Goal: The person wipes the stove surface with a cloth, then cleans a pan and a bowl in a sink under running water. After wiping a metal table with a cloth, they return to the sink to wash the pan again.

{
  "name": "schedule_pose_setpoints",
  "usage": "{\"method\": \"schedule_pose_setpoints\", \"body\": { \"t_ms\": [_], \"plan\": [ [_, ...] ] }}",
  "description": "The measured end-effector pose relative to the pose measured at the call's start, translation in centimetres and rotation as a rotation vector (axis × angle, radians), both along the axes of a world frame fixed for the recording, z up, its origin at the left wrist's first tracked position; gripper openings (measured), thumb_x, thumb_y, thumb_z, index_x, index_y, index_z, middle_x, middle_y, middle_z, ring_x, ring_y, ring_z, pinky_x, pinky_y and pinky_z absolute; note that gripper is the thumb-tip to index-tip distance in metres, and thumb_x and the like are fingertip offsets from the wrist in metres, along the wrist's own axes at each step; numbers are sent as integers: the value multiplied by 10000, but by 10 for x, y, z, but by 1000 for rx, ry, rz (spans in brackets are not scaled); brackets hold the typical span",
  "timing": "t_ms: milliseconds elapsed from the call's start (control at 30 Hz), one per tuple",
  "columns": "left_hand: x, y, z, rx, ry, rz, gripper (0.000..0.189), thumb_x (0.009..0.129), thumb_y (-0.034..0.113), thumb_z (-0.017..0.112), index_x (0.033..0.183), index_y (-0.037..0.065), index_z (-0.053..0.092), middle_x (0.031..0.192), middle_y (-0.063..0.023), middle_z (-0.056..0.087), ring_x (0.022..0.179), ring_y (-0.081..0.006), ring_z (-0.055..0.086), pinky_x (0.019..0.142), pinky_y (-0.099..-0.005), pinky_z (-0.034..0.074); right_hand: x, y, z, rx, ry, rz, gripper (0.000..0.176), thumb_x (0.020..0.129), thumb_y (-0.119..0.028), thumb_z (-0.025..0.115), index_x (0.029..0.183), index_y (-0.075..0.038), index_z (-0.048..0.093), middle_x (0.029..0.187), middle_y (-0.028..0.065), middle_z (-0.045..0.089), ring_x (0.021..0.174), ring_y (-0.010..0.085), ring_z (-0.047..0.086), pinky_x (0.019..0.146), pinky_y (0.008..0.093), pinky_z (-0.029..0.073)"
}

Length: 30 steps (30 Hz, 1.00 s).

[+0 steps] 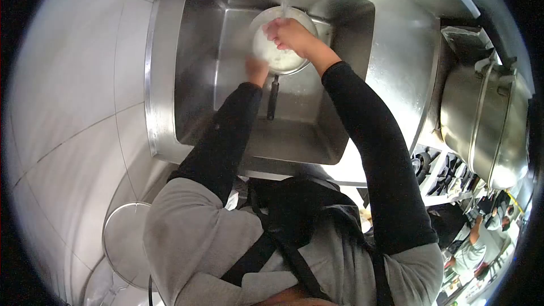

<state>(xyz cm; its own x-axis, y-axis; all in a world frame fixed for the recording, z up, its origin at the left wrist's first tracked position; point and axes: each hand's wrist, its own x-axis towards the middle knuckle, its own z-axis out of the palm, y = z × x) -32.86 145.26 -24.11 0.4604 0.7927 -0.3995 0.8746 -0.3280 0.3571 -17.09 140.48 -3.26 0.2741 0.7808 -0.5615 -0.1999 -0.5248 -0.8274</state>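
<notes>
One pan (292, 70) lies under the curled right hand (289, 35), handle (273, 99) toward the person (289, 204); the blurred left hand (256, 71) is beside it; both grips unclear.

Sink (238, 102): we see soft reflections, the near wall in shadow.
Counter (402, 45): bright, white glare at the front edge.
Left hand (256, 72): motion-blurred; we find the right hand (290, 34) sharper.
Sleeves (385, 147): dark, little texture reaching us.
Tiles (79, 56): pale, joints bowed by lens distortion.
Frame edges: black vignette around our round view.
</notes>
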Motion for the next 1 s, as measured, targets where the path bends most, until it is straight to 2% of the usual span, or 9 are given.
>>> {"method": "schedule_pose_setpoints", "body": {
  "t_ms": [267,333,367,467,600,667,767,900,1000],
  "plan": [
    [32,53,74,111,-127,-368,491,849,157,501,1321,29,457,941,-197,683,848,-393,658,776,-476,524,8,-2,34,20,86,-74,211,927,-125,547,1095,-16,614,945,65,638,764,124,583,665,266,523],
    [42,34,119,-13,-925,-144,214,887,164,483,976,65,650,974,-189,665,907,-367,635,775,-469,499,-2,11,57,87,9,-16,199,925,-124,556,1080,-17,622,930,65,642,759,125,588,652,263,518],
    [42,37,143,137,-419,-400,213,867,166,509,983,93,671,1028,-177,656,977,-351,615,798,-471,497,-4,16,66,116,-63,13,188,923,-123,564,1064,-18,630,916,65,645,753,125,593,639,259,513],
    [45,32,103,610,-424,-607,208,856,168,530,987,91,671,1019,-164,654,957,-360,620,814,-475,496,-9,57,59,368,-433,59,158,902,-152,606,975,-20,652,793,46,645,668,117,590,601,259,489],
    [43,35,213,457,-291,-394,196,827,154,557,951,32,648,970,-200,646,851,-401,633,775,-488,507,-22,117,130,616,-634,-1,275,835,-293,626,891,-30,685,854,186,671,773,341,659,746,409,515],
    [31,56,215,342,-219,-386,208,810,143,567,960,13,633,997,-218,635,838,-424,629,739,-493,517,-14,137,144,737,-642,47,234,891,-251,639,924,-20,651,787,25,664,679,118,611,623,271,493],
    [7,101,176,189,-213,-318,342,807,213,615,1097,32,593,856,-205,659,838,-374,664,673,-498,530,-4,116,148,556,10,43,235,889,-250,648,1004,-44,646,860,34,675,726,119,622,652,266,513],
    [11,80,147,-182,-483,126,363,795,178,590,1130,39,584,824,-156,662,770,-289,675,572,-439,538,29,64,80,246,-408,396,238,906,-224,621,1011,-13,656,936,63,673,771,137,647,683,256,558],
    [37,62,157,-200,-411,-183,399,781,153,559,1171,76,592,851,-141,661,813,-266,668,532,-403,524,33,25,60,283,-6,-16,278,889,-184,628,1121,-31,631,949,75,671,790,153,657,681,269,567]
  ]
}}
